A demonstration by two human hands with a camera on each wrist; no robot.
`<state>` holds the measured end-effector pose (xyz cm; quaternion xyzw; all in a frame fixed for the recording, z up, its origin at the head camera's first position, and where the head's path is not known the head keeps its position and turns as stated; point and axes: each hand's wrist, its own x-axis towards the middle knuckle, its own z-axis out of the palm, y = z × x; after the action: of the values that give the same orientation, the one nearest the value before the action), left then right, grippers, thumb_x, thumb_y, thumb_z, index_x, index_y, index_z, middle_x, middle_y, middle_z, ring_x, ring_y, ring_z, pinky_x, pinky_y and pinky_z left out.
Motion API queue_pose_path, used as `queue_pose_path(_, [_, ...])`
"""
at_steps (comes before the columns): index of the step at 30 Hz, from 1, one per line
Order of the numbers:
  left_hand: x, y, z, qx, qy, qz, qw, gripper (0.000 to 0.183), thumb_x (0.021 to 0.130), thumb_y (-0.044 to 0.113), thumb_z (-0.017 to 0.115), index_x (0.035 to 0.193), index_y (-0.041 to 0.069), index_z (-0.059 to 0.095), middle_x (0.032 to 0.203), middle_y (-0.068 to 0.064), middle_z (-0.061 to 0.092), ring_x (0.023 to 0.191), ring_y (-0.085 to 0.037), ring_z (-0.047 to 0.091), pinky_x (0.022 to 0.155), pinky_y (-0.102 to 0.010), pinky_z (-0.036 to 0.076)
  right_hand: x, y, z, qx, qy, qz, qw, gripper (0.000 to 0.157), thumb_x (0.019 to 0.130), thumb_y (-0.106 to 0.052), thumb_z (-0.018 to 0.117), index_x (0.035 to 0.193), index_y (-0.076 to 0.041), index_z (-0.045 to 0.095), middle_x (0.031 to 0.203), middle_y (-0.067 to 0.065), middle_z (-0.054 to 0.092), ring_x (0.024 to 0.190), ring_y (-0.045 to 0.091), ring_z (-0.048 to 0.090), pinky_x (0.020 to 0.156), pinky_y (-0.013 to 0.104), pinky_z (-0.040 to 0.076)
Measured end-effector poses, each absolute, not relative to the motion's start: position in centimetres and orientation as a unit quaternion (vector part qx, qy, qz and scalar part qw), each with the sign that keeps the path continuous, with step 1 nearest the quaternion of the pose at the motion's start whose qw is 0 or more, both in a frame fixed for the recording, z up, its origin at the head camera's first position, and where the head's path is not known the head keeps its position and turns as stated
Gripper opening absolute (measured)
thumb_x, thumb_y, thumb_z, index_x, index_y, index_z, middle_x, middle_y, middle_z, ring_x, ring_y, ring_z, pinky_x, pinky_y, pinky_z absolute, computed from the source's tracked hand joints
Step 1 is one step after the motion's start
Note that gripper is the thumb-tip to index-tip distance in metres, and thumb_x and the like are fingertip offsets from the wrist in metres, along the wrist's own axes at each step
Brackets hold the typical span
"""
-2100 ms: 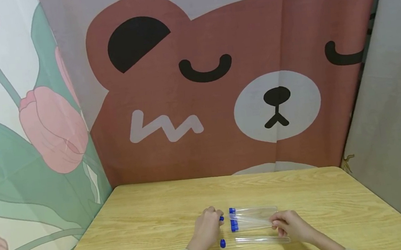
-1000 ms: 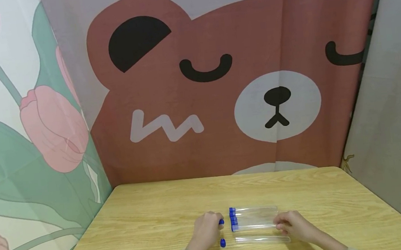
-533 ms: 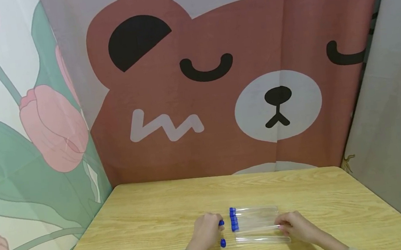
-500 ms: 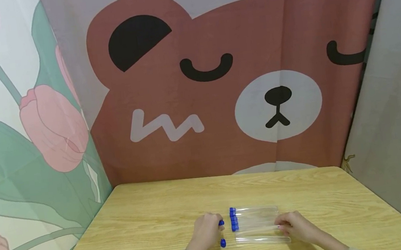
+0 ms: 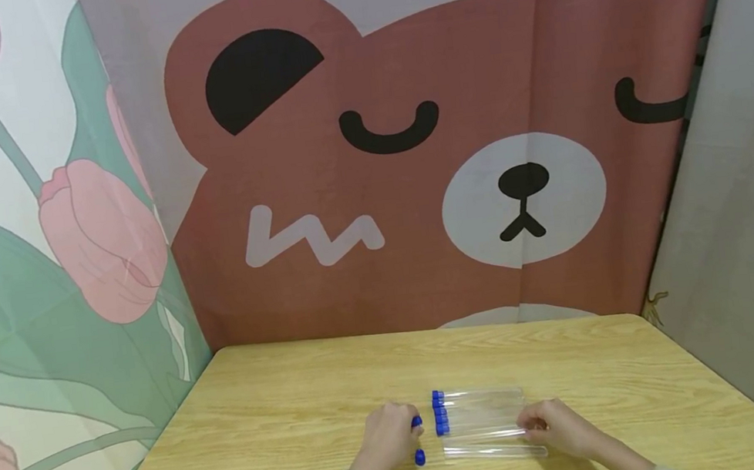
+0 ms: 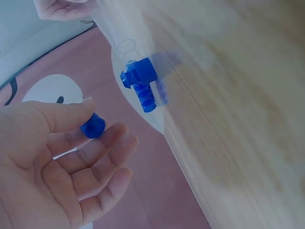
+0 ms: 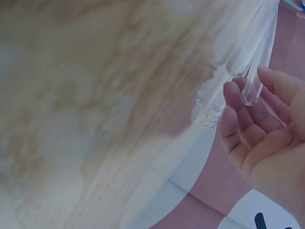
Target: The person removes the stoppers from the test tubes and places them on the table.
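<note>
Pinched in the left hand (image 5: 389,432) was a cap (image 6: 96,127); the right hand (image 5: 556,427) pinched a tube (image 5: 485,435) by its rounded end.

Cap (image 5: 419,457) left of tubes (image 5: 481,415), on table (image 5: 284,401)

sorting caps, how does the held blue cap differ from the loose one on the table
The held cap is pinched in the left hand; the loose cap rests on the table, ungripped. In the head view, the held cap shows higher up, the loose cap lower, level with the nearest tube. Both are blue.
</note>
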<state>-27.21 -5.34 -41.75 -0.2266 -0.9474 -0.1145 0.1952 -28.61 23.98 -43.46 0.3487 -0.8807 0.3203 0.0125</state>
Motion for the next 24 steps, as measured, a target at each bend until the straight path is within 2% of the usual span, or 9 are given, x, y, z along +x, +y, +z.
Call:
queue_pose_path(5, [-27.19, -5.37, -41.84, -0.229, -0.946, -0.122, 0.191, 0.01, 0.074, 0.019, 0.072, 0.069, 0.014, 0.064, 0.059, 0.008, 0.054, 0.05, -0.003, 0.044, 0.043, -0.021, 0.035, -28.47, 24.07, -43.35, 0.34, -0.888, 0.309, 0.008, 0.012, 0.078, -0.001, 0.064, 0.088, 0.005, 0.064, 0.076, 0.0, 0.061, 0.063, 0.002, 0.049, 0.055, 0.021, 0.044])
queue_pose_path(19, [-27.17, -5.36, -41.95, -0.226, -0.951, -0.139, 0.161, 0.007, 0.076, 0.018, 0.071, 0.073, 0.012, 0.067, 0.061, 0.008, 0.056, 0.05, -0.001, 0.043, 0.044, -0.019, 0.036, -28.52, 23.9, -43.53, 0.33, -0.905, 0.265, 0.044, 0.011, 0.07, 0.001, 0.069, 0.081, 0.001, 0.067, 0.077, 0.004, 0.065, 0.063, 0.002, 0.051, 0.055, 0.02, 0.045])
queue_pose_path(24, [-27.14, -5.45, -41.92, -0.229, -0.948, -0.129, 0.177, 0.01, 0.075, 0.018, 0.071, 0.069, 0.014, 0.065, 0.059, 0.009, 0.054, 0.05, -0.002, 0.042, 0.043, -0.02, 0.035, -28.59, 23.97, -43.52, 0.338, -0.905, 0.254, 0.049, 0.012, 0.069, 0.002, 0.071, 0.08, 0.002, 0.067, 0.078, 0.007, 0.065, 0.065, 0.005, 0.054, 0.054, 0.021, 0.045])
